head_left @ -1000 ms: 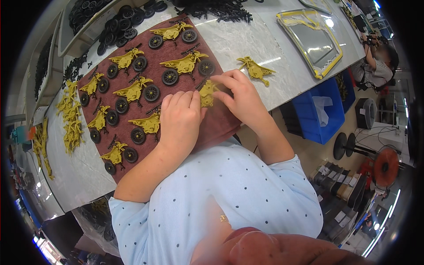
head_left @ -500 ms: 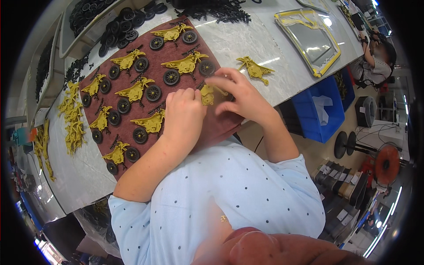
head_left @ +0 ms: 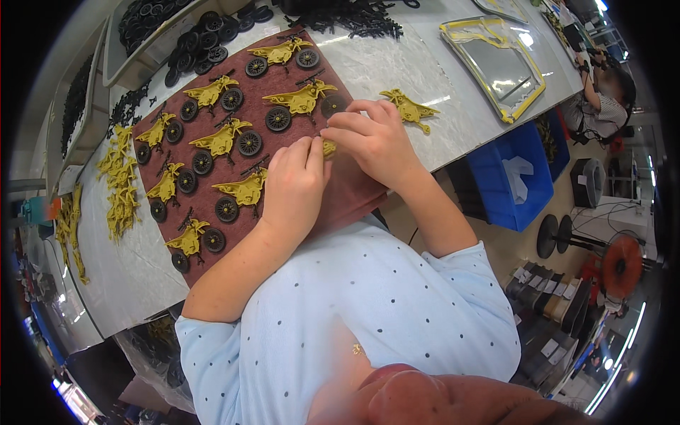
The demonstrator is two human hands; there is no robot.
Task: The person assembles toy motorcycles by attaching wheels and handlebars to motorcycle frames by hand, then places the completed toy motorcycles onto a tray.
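Over the near right part of a dark red cloth (head_left: 347, 205), my left hand (head_left: 294, 185) grips a yellow toy motorcycle body (head_left: 329, 149), mostly covered by fingers. The bent fingers of my right hand (head_left: 377, 142) close on the body's far side, almost meeting the left fingertips. Whether a wheel or other small part is between them stays hidden. Several toy motorcycles (head_left: 297, 101) with yellow bodies and black wheels lie in rows on the cloth. One of them (head_left: 244, 190) is partly covered by my left hand.
Right of the cloth lies a loose yellow body (head_left: 409, 108). Yellow parts (head_left: 117, 184) are heaped at the left. Black wheels (head_left: 198, 46) and black small parts (head_left: 361, 20) lie at the back. A yellow-edged frame (head_left: 496, 67), a blue bin (head_left: 513, 177) and a seated person (head_left: 605, 95) are at right.
My right hand's spread fingers have closed in toward the left hand and onto the yellow body, which now shows less. My left hand keeps its grip. The view has shifted slightly.
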